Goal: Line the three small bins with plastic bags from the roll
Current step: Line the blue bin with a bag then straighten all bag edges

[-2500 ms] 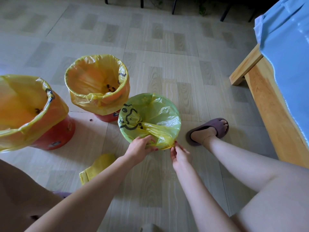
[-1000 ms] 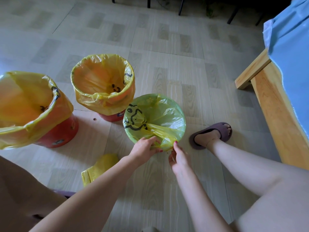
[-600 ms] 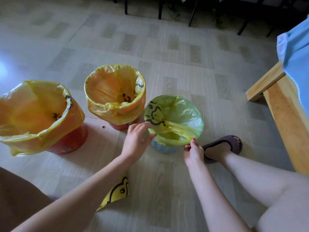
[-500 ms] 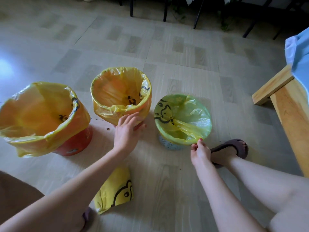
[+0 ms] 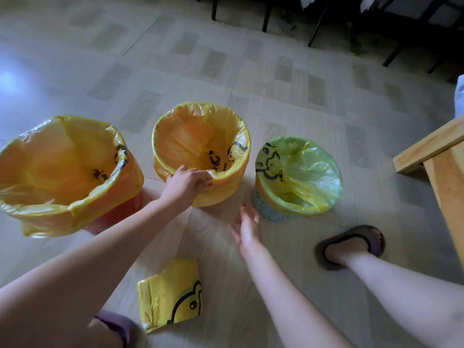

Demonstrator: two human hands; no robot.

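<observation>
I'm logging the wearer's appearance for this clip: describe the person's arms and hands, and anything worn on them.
Both forearms are bare: no sleeves, watch, bracelet or gloves show. The left hand has dark red polish on its fingernails; a nail of the right hand looks red too, though that hand is blurred. No rings can be made out.

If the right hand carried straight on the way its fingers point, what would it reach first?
The right hand is open, its fingers pointing up and away over bare floor, toward the gap between the middle bin and the small green-lined bin. It would probably brush the middle bin's base first, though depth is unclear.
</observation>
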